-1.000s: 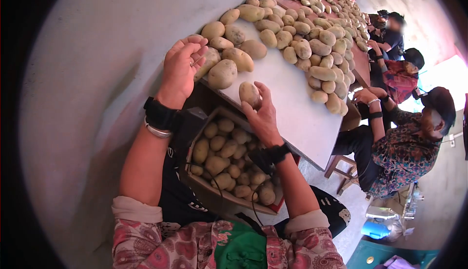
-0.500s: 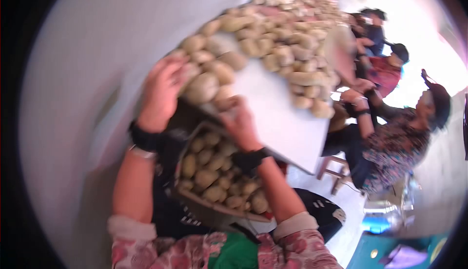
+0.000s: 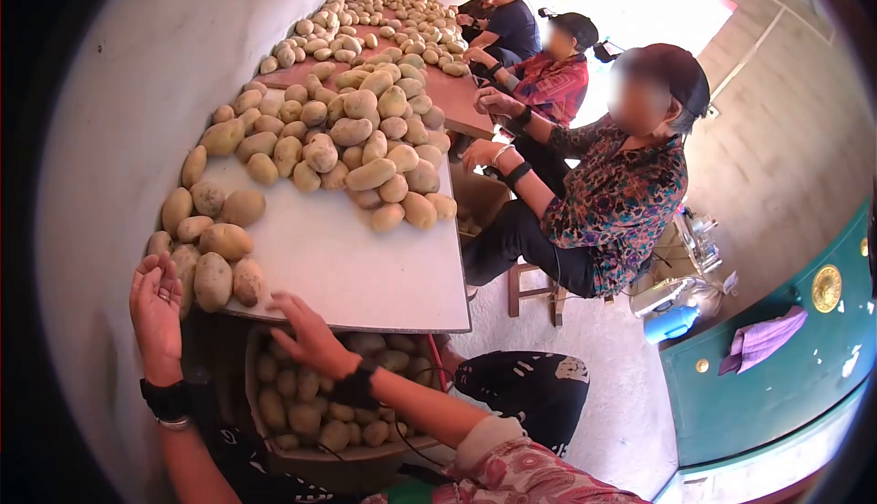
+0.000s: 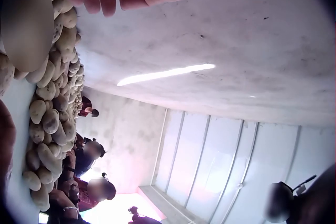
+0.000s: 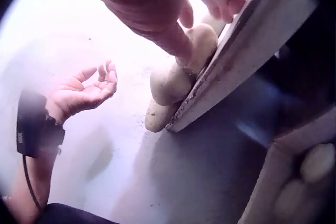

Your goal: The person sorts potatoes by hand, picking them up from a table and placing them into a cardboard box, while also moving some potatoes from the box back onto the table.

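Note:
My left hand [image 3: 157, 321] is raised at the table's left corner, palm turned up and fingers loosely bent, with nothing in it. Beside it a small group of potatoes lies along the corner, among them a large pale potato [image 3: 213, 282]. Over the front edge of the white tabletop [image 3: 365, 271] my right hand [image 3: 312, 338] reaches out empty, its fingers extended. Just past those fingertips sits a brownish potato [image 3: 248, 282]. In the right wrist view, the right thumb overlaps a potato [image 5: 202, 48] at the table edge.
A box [image 3: 320, 454] of potatoes stands below the table's front edge. Farther back, a big potato heap [image 3: 356, 129] covers the table. Several people sit along the right side, the nearest a person in a patterned shirt [image 3: 621, 184]. A wall [image 3: 119, 138] runs along the left.
My right hand has let go of the potato it held, which now sits with the group at the table's corner. The head view has swung right, and the left hand stays empty.

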`<state>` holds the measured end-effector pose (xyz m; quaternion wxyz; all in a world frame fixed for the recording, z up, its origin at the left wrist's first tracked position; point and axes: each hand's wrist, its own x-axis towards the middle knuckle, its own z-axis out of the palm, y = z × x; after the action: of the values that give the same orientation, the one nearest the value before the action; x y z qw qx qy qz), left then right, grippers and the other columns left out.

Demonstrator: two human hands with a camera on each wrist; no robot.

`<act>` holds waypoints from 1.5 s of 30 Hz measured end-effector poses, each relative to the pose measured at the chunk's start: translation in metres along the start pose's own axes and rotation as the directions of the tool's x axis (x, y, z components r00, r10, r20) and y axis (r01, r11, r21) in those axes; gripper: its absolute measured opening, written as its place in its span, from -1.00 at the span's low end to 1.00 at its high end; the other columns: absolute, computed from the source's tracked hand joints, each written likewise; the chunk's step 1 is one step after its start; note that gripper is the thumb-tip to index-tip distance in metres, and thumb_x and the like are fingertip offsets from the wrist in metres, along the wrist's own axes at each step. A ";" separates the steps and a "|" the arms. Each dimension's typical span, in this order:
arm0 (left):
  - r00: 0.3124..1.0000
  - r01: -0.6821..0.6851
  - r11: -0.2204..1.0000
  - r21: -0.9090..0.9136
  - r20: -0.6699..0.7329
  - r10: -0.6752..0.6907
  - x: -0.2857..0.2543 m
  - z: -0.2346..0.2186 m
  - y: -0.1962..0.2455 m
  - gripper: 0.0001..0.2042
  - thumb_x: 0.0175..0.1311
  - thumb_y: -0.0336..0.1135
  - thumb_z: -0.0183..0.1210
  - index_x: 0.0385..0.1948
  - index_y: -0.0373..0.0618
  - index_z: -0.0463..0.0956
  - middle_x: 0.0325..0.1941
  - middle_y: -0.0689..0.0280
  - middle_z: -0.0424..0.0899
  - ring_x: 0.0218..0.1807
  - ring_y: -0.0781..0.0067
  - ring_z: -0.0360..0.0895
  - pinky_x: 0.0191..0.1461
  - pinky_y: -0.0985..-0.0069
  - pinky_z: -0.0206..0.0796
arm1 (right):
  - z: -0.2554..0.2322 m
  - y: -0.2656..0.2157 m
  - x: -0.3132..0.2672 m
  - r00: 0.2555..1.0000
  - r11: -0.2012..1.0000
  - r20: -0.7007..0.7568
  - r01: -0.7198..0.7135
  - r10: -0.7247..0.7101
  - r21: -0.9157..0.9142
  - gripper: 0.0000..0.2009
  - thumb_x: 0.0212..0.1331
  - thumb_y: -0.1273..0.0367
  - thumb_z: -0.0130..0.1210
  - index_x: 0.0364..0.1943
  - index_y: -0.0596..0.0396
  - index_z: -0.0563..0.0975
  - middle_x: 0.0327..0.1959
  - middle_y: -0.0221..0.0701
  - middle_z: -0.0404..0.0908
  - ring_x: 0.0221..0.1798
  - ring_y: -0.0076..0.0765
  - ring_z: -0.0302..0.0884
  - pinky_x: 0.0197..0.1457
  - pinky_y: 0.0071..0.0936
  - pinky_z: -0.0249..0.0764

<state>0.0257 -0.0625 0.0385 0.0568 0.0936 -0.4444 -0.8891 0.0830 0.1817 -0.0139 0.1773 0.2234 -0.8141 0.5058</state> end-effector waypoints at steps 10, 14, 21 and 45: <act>1.000 0.020 0.999 0.031 -0.009 -0.020 -0.001 0.007 0.001 -0.77 0.23 -0.36 -0.03 -0.08 -0.03 0.36 -0.03 0.39 0.51 -0.01 0.59 0.43 0.05 0.63 0.21 | -0.007 0.100 -0.250 0.763 0.876 0.568 0.005 0.309 -0.483 -0.71 0.05 0.35 -0.03 -0.09 0.03 0.45 -0.13 -0.23 0.47 -0.02 -0.04 0.40 0.02 -0.21 0.36; 1.000 0.006 1.000 0.025 -0.003 -0.006 0.005 0.001 0.000 -0.77 0.23 -0.36 -0.03 -0.07 -0.03 0.36 -0.03 0.38 0.51 -0.01 0.60 0.44 0.05 0.64 0.21 | -0.026 0.057 -0.207 0.472 0.623 0.577 0.070 0.667 -0.779 -0.64 -0.02 0.36 -0.02 -0.04 -0.04 0.44 -0.02 -0.19 0.40 0.03 -0.02 0.41 -0.01 -0.18 0.39; 1.000 0.011 0.999 0.034 0.017 -0.012 0.003 0.000 -0.003 -0.79 0.24 -0.38 -0.03 -0.09 -0.02 0.36 -0.04 0.40 0.52 -0.04 0.62 0.45 0.00 0.65 0.24 | -0.045 0.092 -0.233 0.804 0.811 0.382 -0.197 0.456 -0.551 -0.80 0.06 0.38 -0.05 -0.21 0.00 0.47 -0.25 -0.15 0.48 -0.32 -0.05 0.59 -0.46 -0.09 0.48; 0.997 -0.072 0.997 0.031 -0.017 0.073 -0.028 0.026 0.009 -0.86 0.22 -0.40 -0.01 -0.21 -0.05 0.42 -0.13 0.34 0.57 -0.12 0.56 0.49 -0.04 0.55 0.29 | -0.034 0.010 -0.125 0.445 0.833 0.741 -0.477 0.503 -0.279 -0.54 0.09 0.25 0.08 0.11 0.01 0.35 -0.04 -0.30 0.52 -0.06 -0.28 0.52 -0.05 -0.33 0.44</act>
<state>0.0480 -0.0426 0.0640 0.0917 0.0865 -0.4603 -0.8788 0.1842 0.2396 -0.0715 -0.3510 0.1755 -0.8418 0.3707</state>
